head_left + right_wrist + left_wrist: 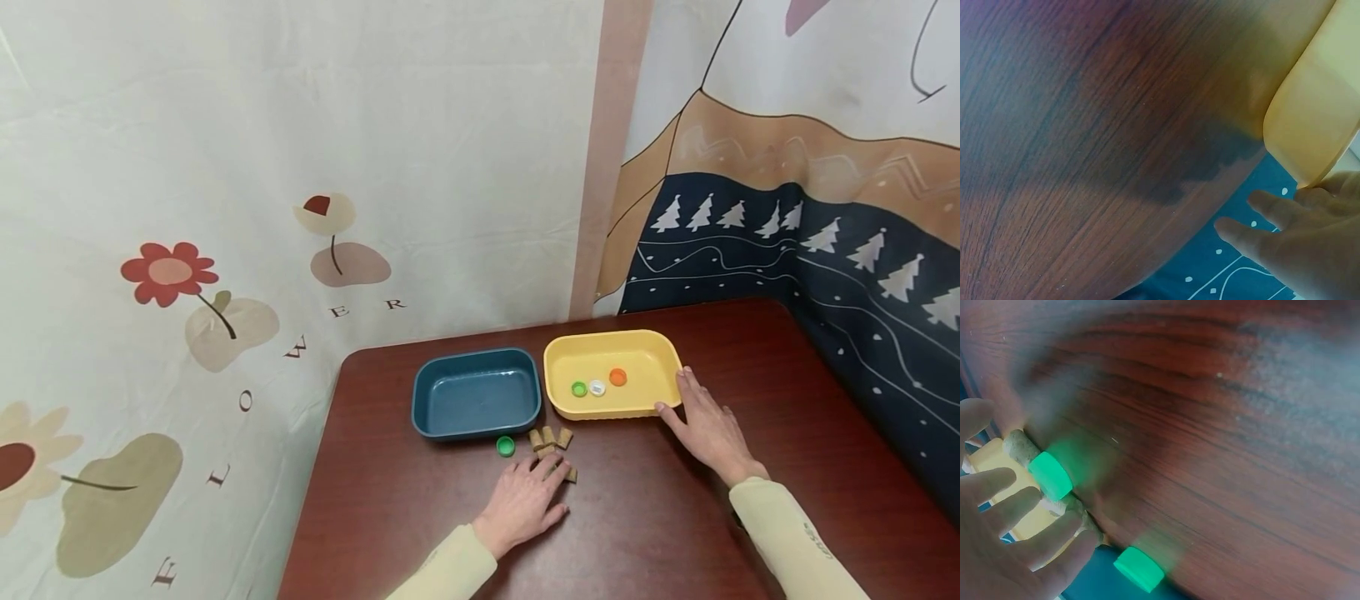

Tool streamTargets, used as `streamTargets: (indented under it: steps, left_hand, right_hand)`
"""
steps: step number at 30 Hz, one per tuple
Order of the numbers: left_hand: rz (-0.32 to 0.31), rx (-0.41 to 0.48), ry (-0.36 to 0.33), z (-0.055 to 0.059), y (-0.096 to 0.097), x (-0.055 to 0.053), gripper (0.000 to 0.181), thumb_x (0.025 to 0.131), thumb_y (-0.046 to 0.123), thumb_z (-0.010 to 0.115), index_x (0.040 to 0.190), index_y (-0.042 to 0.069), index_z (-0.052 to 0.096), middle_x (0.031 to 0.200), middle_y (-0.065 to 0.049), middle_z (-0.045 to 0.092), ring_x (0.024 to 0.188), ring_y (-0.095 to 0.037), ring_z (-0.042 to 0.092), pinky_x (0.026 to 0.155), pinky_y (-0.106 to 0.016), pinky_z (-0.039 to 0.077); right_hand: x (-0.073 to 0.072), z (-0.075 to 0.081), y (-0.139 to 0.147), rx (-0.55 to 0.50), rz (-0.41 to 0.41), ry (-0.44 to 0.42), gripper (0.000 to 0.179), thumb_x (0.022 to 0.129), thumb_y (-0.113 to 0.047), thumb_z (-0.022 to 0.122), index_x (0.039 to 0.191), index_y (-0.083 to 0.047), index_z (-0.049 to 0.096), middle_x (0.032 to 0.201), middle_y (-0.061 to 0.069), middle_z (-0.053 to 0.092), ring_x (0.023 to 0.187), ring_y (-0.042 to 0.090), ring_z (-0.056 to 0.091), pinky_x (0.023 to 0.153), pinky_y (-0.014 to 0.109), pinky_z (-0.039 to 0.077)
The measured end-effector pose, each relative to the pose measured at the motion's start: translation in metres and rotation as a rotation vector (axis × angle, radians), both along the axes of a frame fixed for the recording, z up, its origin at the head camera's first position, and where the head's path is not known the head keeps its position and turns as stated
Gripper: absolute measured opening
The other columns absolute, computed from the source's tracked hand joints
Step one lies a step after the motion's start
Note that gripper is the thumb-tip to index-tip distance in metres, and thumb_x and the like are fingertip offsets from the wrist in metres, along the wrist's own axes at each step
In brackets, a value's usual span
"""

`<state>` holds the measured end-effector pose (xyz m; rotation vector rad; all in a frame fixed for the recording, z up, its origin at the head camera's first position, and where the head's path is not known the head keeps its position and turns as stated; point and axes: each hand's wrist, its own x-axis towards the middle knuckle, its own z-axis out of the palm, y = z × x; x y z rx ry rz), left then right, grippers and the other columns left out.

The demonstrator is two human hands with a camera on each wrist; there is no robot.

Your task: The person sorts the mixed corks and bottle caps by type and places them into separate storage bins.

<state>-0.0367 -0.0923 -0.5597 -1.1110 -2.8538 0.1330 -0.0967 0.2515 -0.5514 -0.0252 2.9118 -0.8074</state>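
My left hand (522, 504) reaches palm down over a small group of corks (548, 436), its fingers loosely spread and partly covering some of them. In the left wrist view a green bottle cap (1051, 475) lies among the corks near the fingertips; the hand hides it in the head view. Another green bottle cap (506, 447) sits left of the corks, in front of the blue tray. My right hand (708, 429) rests at the right front corner of the yellow tray (611, 412), thumb at the front rim and extended fingers along the right side.
Inside the yellow tray lie a green cap (579, 389), a white cap (597, 388) and an orange cap (618, 377). The blue tray (480, 395) stands directly to its left. Both are on a dark red-brown table (630, 533), with printed cloth hanging behind and to the right.
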Motion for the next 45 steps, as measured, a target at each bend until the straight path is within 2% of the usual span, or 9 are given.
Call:
streamTargets:
  steps: [4,9,17,25,33,40,45]
  left_hand:
    - [-0.015,-0.008,-0.002,-0.001,-0.001,-0.002,0.061,0.095,0.056,0.067,0.145,0.022,0.06,0.15,-0.001,0.054,0.126,-0.03,0.06,0.094,-0.043,0.054]
    - [-0.049,-0.018,-0.005,-0.003,-0.005,-0.004,0.054,0.098,0.049,0.067,0.145,0.023,0.061,0.152,0.001,0.053,0.127,-0.028,0.059,0.095,-0.041,0.053]
    - [-0.14,0.039,0.061,-0.008,-0.012,-0.006,0.036,0.101,0.029,0.067,0.137,0.026,0.067,0.139,0.005,0.062,0.121,-0.025,0.063,0.091,-0.036,0.056]
    - [-0.124,0.038,0.021,-0.009,-0.012,-0.009,0.036,0.102,0.022,0.065,0.138,0.026,0.065,0.141,0.002,0.061,0.119,-0.031,0.065,0.086,-0.04,0.059]
    - [-0.148,-0.003,0.05,-0.007,-0.015,-0.011,0.044,0.096,0.015,0.072,0.138,0.029,0.064,0.135,0.004,0.062,0.11,-0.025,0.066,0.074,-0.034,0.06]
    - [-0.135,0.0,0.064,-0.005,-0.017,-0.012,0.035,0.098,0.017,0.068,0.131,0.031,0.068,0.124,0.008,0.067,0.093,-0.018,0.064,0.068,-0.029,0.055]
    - [-0.136,0.03,0.113,-0.007,-0.019,-0.012,0.024,0.095,0.018,0.072,0.117,0.028,0.073,0.116,0.009,0.067,0.084,-0.015,0.061,0.064,-0.026,0.052]
  right_hand:
    - [0.0,0.0,-0.001,0.002,0.001,0.003,0.098,0.103,-0.067,0.041,0.163,0.003,0.009,0.169,0.028,0.007,0.145,0.061,0.021,0.107,0.082,0.017]
    - [0.0,0.0,-0.001,0.005,-0.001,0.005,0.098,0.103,-0.067,0.041,0.163,0.004,0.01,0.169,0.028,0.007,0.144,0.061,0.022,0.107,0.082,0.017]
    - [-0.001,0.001,0.0,0.006,-0.006,0.0,0.098,0.103,-0.067,0.041,0.163,0.003,0.009,0.169,0.027,0.006,0.145,0.061,0.021,0.107,0.082,0.016]
    - [0.0,0.002,-0.001,0.014,0.0,0.02,0.097,0.103,-0.065,0.043,0.163,0.005,0.013,0.169,0.028,0.009,0.143,0.062,0.025,0.106,0.082,0.019]
    - [0.0,0.003,-0.003,0.016,0.0,0.021,0.097,0.103,-0.065,0.042,0.162,0.006,0.013,0.169,0.028,0.009,0.142,0.063,0.026,0.106,0.082,0.021]
    - [0.0,0.003,-0.004,0.011,-0.001,0.016,0.097,0.103,-0.066,0.043,0.163,0.005,0.013,0.169,0.028,0.009,0.142,0.064,0.026,0.106,0.082,0.021]
    - [-0.001,0.003,-0.003,0.008,-0.003,0.011,0.097,0.103,-0.065,0.044,0.163,0.005,0.012,0.169,0.028,0.008,0.142,0.064,0.026,0.106,0.081,0.022]
